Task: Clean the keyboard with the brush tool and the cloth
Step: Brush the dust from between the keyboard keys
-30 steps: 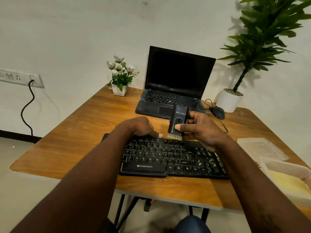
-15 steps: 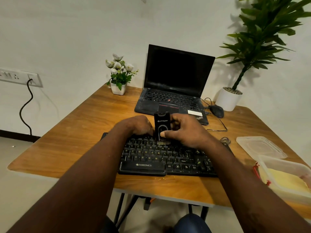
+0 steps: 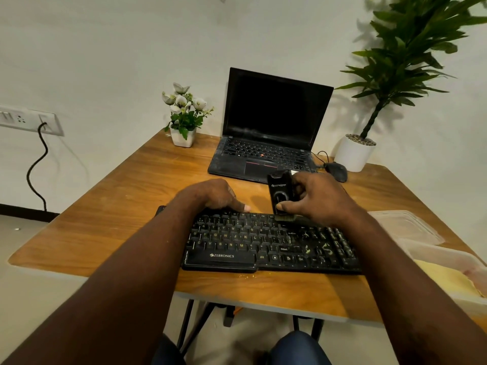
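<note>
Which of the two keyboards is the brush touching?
The separate Zebronics keyboard nearest the person: the brush bristles rest on its top rows. The laptop behind is untouched.
</note>
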Tool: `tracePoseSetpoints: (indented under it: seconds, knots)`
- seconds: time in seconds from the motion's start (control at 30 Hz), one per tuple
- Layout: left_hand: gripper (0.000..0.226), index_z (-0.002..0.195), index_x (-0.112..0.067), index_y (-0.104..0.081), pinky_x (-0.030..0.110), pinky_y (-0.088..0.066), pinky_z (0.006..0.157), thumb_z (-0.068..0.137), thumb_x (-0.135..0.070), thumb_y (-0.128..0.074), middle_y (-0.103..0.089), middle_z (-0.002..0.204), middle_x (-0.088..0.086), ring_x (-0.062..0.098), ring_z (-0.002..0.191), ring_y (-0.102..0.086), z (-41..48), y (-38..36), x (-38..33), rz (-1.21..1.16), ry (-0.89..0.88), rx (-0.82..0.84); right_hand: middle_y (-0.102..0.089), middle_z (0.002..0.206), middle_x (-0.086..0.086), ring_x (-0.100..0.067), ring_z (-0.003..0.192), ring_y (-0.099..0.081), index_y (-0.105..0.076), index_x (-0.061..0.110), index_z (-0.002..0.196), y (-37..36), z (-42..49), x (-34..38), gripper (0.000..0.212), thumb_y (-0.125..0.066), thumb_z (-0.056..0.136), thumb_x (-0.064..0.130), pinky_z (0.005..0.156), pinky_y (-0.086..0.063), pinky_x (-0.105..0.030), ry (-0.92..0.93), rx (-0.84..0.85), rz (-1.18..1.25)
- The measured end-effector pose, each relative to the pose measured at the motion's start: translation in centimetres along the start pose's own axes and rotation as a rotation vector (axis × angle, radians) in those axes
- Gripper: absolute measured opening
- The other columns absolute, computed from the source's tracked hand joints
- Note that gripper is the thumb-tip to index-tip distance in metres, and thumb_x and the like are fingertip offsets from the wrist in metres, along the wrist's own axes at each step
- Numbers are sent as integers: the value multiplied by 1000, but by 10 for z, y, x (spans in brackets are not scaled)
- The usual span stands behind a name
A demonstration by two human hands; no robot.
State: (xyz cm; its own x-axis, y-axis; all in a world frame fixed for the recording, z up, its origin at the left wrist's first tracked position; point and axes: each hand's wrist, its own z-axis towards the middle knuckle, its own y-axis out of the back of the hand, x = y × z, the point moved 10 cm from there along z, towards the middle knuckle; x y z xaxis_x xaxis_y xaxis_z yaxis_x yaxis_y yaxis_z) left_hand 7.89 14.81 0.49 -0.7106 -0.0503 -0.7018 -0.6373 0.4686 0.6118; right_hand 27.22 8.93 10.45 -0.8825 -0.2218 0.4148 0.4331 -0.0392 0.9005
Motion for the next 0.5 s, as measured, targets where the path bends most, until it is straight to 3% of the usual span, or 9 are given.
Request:
tracePoseSetpoints:
  seconds: [0.2, 0.3, 0.43, 0.5]
  knots:
    - [16, 83, -18, -73, 39, -49, 87, 90, -31, -77, -74, 101, 4, 20, 96, -65, 7, 5, -2, 66, -18, -45, -70, 120, 4, -10, 102, -66, -60, 24, 134, -39, -1, 42, 57, -84, 83, 31, 88, -59, -30, 88, 61, 138]
    - [30, 81, -15, -75, 43, -49, 94, 85, -44, -81, -75, 94, 3, 22, 97, -66, 7, 3, 1, 32, -11, -22, -69, 122, 3, -11, 101, -64, -59, 23, 135, -28, 0, 23, 58, -83, 83, 29, 93, -58, -35, 21, 85, 73]
    - [37, 80, -15, -72, 44, -48, 97, 79, -50, -83, -73, 85, 0, 21, 92, -65, 6, 0, 2, -12, -5, -2, -73, 113, 2, -11, 93, -68, -63, 21, 131, -2, -2, -5, 55, -85, 81, 32, 77, -56, -24, -40, 35, -49]
    - [38, 80, -15, -73, 43, -48, 96, 78, -51, -84, -73, 87, -1, 21, 94, -65, 6, 1, 2, -9, -7, -10, -74, 108, 6, -9, 91, -69, -65, 21, 127, -2, -4, -3, 52, -85, 81, 32, 75, -58, -24, -11, 7, 7]
